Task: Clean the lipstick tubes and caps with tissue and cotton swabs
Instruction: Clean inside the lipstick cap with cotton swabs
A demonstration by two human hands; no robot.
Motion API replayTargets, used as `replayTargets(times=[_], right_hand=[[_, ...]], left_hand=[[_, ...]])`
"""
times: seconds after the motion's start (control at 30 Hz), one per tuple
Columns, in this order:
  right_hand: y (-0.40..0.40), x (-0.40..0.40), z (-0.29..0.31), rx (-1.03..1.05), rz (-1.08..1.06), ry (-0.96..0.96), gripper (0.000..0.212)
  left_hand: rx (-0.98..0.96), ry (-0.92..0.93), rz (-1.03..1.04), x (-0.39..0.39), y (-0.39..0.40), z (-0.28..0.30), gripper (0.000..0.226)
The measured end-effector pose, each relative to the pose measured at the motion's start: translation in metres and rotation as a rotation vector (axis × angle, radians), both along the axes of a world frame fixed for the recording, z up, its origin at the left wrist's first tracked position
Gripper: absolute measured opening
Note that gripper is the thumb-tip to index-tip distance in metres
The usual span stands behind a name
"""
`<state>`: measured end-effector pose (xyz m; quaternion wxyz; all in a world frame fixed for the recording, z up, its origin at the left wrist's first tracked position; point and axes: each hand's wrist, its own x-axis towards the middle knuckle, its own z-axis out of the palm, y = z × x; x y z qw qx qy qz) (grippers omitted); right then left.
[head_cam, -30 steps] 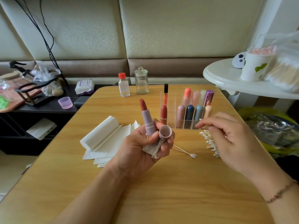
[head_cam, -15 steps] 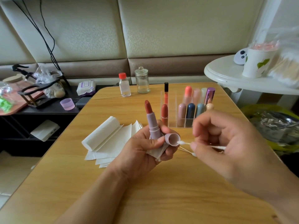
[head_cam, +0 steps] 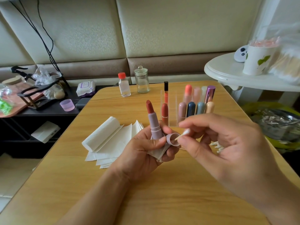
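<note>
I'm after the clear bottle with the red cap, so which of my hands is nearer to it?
Left. The left hand is just in front of the bottle, slightly to its right; the right hand is farther to its right.

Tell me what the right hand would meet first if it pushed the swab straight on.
Probably the lilac cap: the right hand aims the cotton swab into its open mouth, held by the left hand.

Soft daylight, blurred warped edges
</note>
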<state>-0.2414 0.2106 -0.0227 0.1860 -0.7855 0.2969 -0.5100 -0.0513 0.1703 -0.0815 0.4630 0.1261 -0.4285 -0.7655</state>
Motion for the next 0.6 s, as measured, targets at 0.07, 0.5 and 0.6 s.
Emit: replayTargets(times=[0.07, 0.5, 0.6], right_hand=[[0.001, 0.000, 0.002, -0.069, -0.041, 0.029, 0.012], [-0.004, 0.003, -0.016, -0.450, -0.227, 0.239, 0.019], [-0.004, 0.001, -0.017, -0.473, -0.304, 0.250, 0.022]], left_hand=[[-0.006, -0.001, -0.009, -0.001, 0.000, 0.001, 0.011], [-0.002, 0.005, 0.003, -0.001, 0.002, 0.000, 0.013], [0.000, 0.030, -0.003, -0.002, 0.002, 0.001, 0.015]])
